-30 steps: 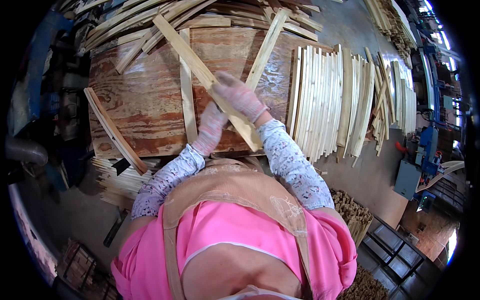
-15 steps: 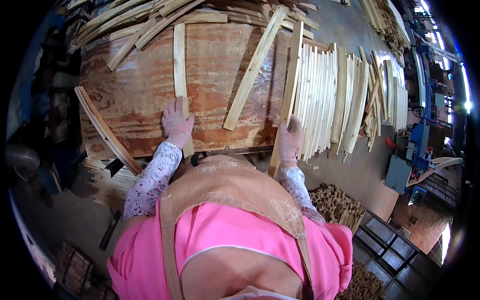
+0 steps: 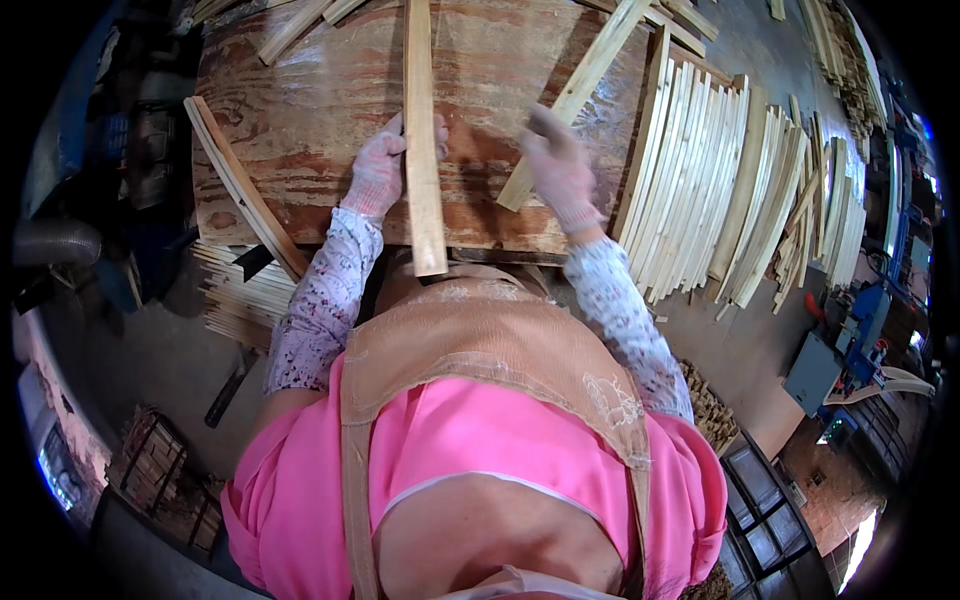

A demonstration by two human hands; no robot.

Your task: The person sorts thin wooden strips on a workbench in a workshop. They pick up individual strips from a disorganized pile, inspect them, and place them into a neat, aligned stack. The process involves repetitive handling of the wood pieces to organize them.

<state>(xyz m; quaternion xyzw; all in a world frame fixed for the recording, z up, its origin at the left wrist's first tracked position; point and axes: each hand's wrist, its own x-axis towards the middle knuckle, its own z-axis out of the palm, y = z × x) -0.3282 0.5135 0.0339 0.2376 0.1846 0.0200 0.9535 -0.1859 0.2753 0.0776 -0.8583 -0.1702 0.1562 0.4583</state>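
Note:
In the head view, a pale wooden slat (image 3: 424, 180) stands lengthwise before me, its near end over the table's front edge. My left hand (image 3: 378, 172), in a light knit glove, is closed around it, with fingertips showing on the slat's far side. My right hand (image 3: 562, 172), gloved alike, is over the near part of a second slat (image 3: 590, 75) lying aslant. Motion smears its fingers, so their grip is unclear. At the right end of the plywood tabletop (image 3: 480, 60), another slat (image 3: 642, 135) lies alongside a row of slats (image 3: 690, 170).
A curved pair of slats (image 3: 240, 180) leans across the table's left edge, above a stack of slats (image 3: 238, 290). More loose slats (image 3: 295, 30) lie at the far edge. Blue-grey machinery (image 3: 815, 370) stands to the right, past a black metal rack (image 3: 765, 500).
My left hand has raised its slat off the tabletop. My right hand has let go of the slat now beside the row and moved left to the slanting one. The view has shifted.

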